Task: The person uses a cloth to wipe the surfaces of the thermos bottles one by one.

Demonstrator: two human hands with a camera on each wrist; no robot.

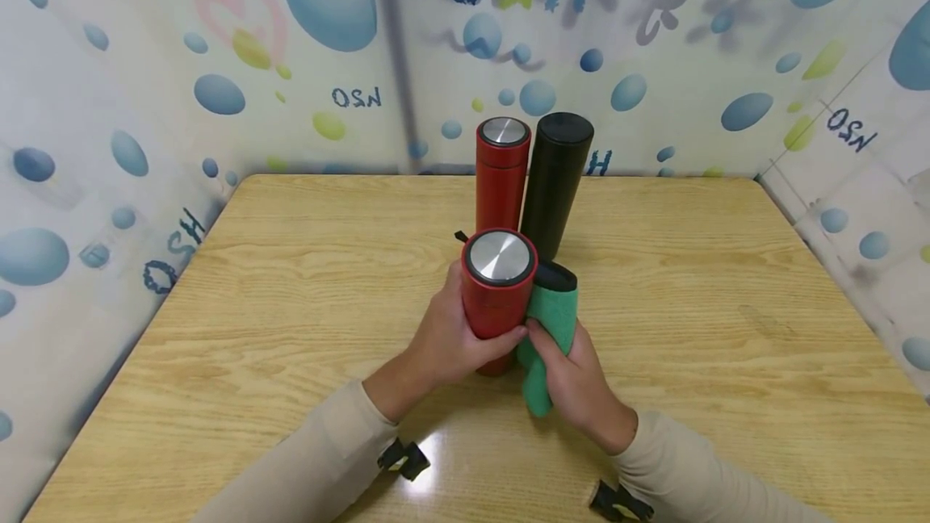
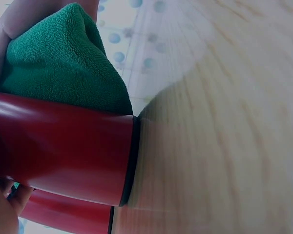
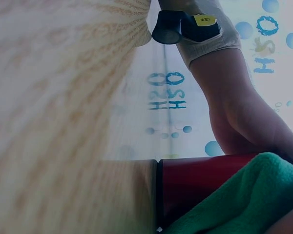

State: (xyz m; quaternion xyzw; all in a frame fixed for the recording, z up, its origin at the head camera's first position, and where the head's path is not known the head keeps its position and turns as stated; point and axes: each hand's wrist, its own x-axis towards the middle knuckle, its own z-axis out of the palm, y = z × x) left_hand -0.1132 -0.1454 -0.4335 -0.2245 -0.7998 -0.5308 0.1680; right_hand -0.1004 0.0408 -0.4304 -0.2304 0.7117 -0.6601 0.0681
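Observation:
My left hand (image 1: 445, 335) grips a red thermos bottle (image 1: 494, 305) with a shiny silver-topped lid, its thumb across the front. The bottle is upright, its dark-rimmed base right at the tabletop in the left wrist view. My right hand (image 1: 576, 384) pinches a green cloth (image 1: 555, 317) between thumb and fingers, against the bottle's right side. A dark patch shows at the cloth's upper end. In the left wrist view the cloth (image 2: 63, 63) lies along the red wall of the bottle (image 2: 63, 146). The right wrist view shows the cloth (image 3: 254, 200) overlapping the bottle's lower part.
Behind the held bottle stand a second red thermos bottle (image 1: 503, 176) and a taller-looking black bottle (image 1: 555, 184), close together. All are on a wood-grain table (image 1: 327, 265). A patterned wall covering (image 1: 254, 127) encloses its back and sides. Each forearm wears a small black camera.

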